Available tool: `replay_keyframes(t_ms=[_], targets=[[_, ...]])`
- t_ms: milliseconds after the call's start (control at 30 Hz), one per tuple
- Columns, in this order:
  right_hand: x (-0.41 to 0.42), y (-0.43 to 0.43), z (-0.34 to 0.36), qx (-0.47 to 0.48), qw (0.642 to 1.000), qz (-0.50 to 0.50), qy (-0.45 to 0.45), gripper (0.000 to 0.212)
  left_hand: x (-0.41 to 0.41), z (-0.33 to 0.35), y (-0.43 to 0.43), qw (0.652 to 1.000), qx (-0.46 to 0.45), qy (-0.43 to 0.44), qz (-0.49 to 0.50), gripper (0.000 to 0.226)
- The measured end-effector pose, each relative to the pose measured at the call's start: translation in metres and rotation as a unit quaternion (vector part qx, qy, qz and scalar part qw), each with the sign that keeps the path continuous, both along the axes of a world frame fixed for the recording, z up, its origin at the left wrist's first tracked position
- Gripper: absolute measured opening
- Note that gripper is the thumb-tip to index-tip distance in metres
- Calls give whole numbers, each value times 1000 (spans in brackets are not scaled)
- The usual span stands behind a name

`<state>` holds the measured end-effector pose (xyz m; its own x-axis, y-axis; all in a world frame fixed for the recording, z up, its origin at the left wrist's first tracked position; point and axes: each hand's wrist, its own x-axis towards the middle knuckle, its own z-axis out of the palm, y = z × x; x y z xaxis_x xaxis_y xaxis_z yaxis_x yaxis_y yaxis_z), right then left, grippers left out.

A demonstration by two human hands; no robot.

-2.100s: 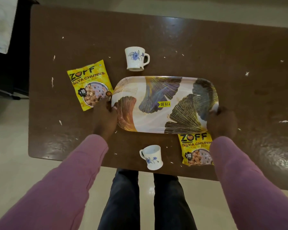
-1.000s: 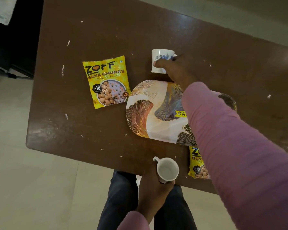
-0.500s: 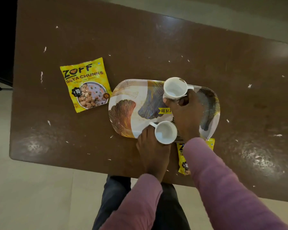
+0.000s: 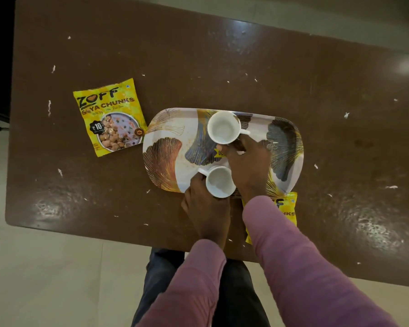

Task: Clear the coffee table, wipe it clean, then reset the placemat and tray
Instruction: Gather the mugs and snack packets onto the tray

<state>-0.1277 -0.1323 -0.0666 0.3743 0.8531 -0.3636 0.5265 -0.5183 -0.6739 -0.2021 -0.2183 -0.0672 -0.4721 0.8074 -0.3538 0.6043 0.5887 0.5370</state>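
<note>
Both hands are busy over the tray point(image 4: 165, 156), which lies flat near the middle of the brown tabletop point(image 4: 198, 55), its long side running left to right. The right hand point(image 4: 246, 166) reaches across the tray and pinches the far cup point(image 4: 223, 128) low at its handle side, mouth up. The left hand point(image 4: 206, 208) curls its fingers round the near cup point(image 4: 219, 182) by the handle, right at the tray's front edge. Whether either cup already stands on the tray or hangs just above it cannot be told from this angle.

Holding both cups upright and bringing them onto the tray looks like a way to gather the loose crockery so that it can be carried off in one load, which suits the clearing step. That step seems barely begun: a yellow snack packet point(image 4: 109, 116) lies flat just beside the tray's left end, and a second packet point(image 4: 286, 208) sits partly tucked under the tray's near right corner, half hidden by the right sleeve. White flecks point(image 4: 49, 107) are scattered over the tabletop, so the wiping is not yet done
</note>
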Motion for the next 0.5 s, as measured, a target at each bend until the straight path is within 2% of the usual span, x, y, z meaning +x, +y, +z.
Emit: replay_keyframes(t_ms=[167, 333, 500], targets=[[6, -5, 1, 2, 997, -18, 73, 24, 3, -2, -1, 1000, -2, 22, 4, 65], [10, -2, 3, -1, 997, -25, 76, 30, -1, -2, -5, 999, 7, 27, -27, 70], [15, -10, 3, -13, 996, -24, 84, 22, -11, 5, -4, 999, 5, -10, -52, 62]])
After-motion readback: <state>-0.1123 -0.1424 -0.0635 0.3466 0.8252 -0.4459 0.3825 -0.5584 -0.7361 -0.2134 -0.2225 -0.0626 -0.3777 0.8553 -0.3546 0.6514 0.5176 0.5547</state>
